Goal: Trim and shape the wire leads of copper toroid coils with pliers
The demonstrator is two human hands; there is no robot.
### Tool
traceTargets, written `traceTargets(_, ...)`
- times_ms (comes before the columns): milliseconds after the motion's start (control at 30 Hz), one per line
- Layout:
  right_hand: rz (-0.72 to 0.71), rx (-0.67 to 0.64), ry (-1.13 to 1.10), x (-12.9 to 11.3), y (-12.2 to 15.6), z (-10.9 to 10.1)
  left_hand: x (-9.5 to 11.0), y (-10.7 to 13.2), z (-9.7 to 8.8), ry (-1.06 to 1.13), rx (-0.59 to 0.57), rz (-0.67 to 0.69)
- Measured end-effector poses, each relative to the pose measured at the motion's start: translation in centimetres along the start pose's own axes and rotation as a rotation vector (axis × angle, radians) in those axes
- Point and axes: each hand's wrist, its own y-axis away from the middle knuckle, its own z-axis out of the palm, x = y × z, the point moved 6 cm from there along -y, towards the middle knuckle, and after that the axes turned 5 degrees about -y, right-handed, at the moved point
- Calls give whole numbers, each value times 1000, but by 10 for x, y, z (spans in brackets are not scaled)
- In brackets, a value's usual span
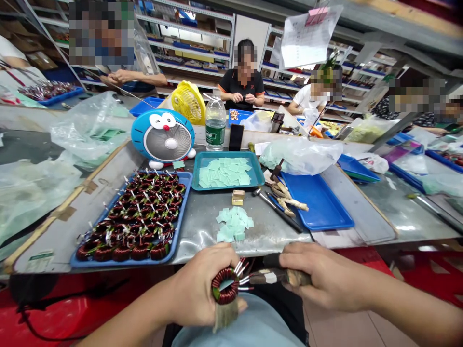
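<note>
My left hand (pixel 198 283) is closed around a copper-wound toroidal coil (pixel 231 297), held above my lap. A pale green slip sits across the coil's hole, and silvery wire ends point right from it. A strip of tan cloth or tape hangs by my left fingers below the coil. My right hand (pixel 323 273) is closed on a hand tool with a worn, wrapped handle (pixel 298 278). The tool's dark front part (pixel 263 277) reaches the wire ends; its tip is hard to make out. Beyond the hands lies a pile of green paper slips (pixel 234 224).
A blue tray (pixel 185 212) of similar coils stands left. A teal tray (pixel 260 179) holds more slips, with a small block (pixel 238 197) before it. A hammer (pixel 278 210) and a blue tray (pixel 321 205) lie right. A fan (pixel 162 137) and bottle (pixel 215 123) stand behind. Co-workers sit opposite.
</note>
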Motion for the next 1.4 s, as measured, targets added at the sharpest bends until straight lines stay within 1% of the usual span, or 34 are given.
traceTargets(67,-17,-1,1,1,0,0,-1,0,2,41,0,-33)
traceTargets(133,-3,17,-23,2,0,4,-6,1,2,68,19,-98)
traceTargets(233,77,87,-116,7,1,18,-16,2,-2,106,97,-177)
traceTargets(300,116,117,-198,9,0,30,-21,2,-6,116,160,-196)
traceTargets(367,117,126,-268,8,-2,39,-23,2,-9,86,208,-187)
traceTargets(433,107,132,-315,6,-5,46,-23,1,-11,23,233,-152)
traceTargets(600,125,184,-384,7,-9,50,-20,-2,-8,-107,257,-83)
traceTargets(700,107,192,-406,9,-9,52,-16,-2,-6,-110,294,-45)
traceTargets(800,68,200,-430,11,-8,55,-10,0,-1,-58,331,-6)
traceTargets(900,56,190,-472,12,-9,62,-9,2,4,20,318,-29)
traceTargets(1000,93,182,-465,13,-7,69,-13,3,6,32,241,-88)
traceTargets(1100,119,198,-402,15,-2,66,-16,2,1,-58,193,-91)
traceTargets(1233,221,222,-451,17,7,57,-19,0,-6,-228,200,-59)
traceTargets(1400,270,160,-424,5,7,50,-22,-7,-5,-394,165,1)
